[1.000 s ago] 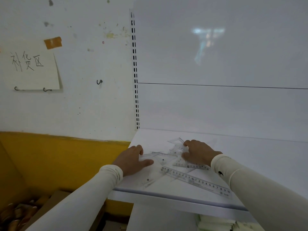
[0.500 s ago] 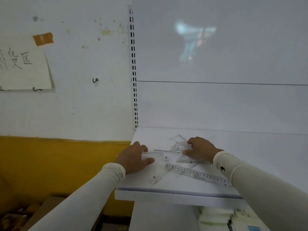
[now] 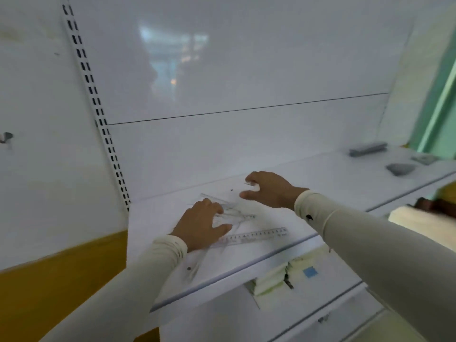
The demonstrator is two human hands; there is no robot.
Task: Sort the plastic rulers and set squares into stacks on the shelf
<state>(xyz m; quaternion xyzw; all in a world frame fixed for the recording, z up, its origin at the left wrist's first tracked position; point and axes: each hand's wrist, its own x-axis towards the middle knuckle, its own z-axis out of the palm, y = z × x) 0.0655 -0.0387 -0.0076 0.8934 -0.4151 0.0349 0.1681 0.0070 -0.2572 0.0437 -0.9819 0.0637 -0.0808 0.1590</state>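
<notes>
A glossy white back panel (image 3: 246, 70) reflects a pale window glow. Left of it stands a slotted upright (image 3: 98, 112), then a white wall (image 3: 37, 169) banded yellow below.

Left hand (image 3: 201, 224) flat on loose pile of clear plastic set squares (image 3: 228, 211) near left end of white shelf (image 3: 320, 174); right hand (image 3: 267, 190) curled, lifted behind pile; clear straight ruler (image 3: 254, 236) near front edge.

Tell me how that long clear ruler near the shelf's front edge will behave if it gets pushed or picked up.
The ruler looks like thin clear plastic lying flat on the smooth white shelf, so a push would probably make it slide easily rather than roll or tip. Lying flush, it may be awkward to pinch up by an edge. It is likely light and somewhat bendy, though its thickness is blurred here.
</notes>
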